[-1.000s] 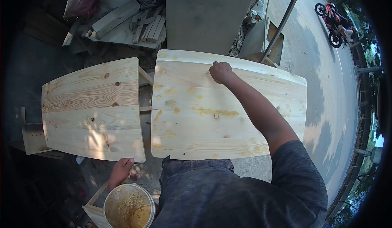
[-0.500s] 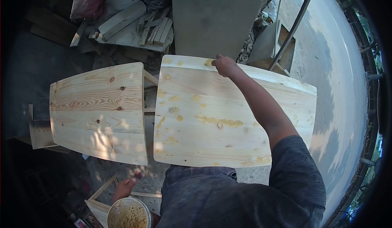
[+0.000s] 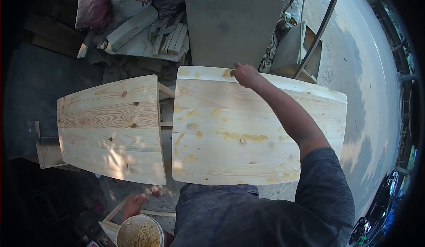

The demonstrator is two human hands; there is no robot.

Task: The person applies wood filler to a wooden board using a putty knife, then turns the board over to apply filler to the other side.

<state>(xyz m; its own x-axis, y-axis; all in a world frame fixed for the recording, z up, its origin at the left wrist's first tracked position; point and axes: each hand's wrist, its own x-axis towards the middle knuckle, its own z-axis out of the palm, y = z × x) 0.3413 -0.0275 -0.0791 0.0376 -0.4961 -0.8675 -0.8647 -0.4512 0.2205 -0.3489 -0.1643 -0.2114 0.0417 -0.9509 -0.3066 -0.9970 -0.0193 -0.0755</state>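
Observation:
Two pale pine panels lie side by side. My right hand (image 3: 245, 75) is stretched out to the far edge of the right panel (image 3: 265, 114), fingertips pressed on a yellow filler patch (image 3: 227, 72) there; whether it holds a tool is hidden. That panel carries several yellow filler spots. My left hand (image 3: 134, 202) is low at the near side, holding the rim of a round tub of yellow-brown filler (image 3: 140, 231). The left panel (image 3: 110, 127) shows knots and bare grain.
A grey board (image 3: 230, 25) leans upright behind the panels. Scrap wood offcuts (image 3: 150, 30) and sacks (image 3: 95, 3) are piled at the back left. A small wooden frame (image 3: 113, 222) sits under the tub. A paved road (image 3: 367, 79) runs on the right.
My right hand slid from the panel's upper middle out to its far edge. My left hand dropped away from the left panel's corner toward the tub. The view shifted slightly.

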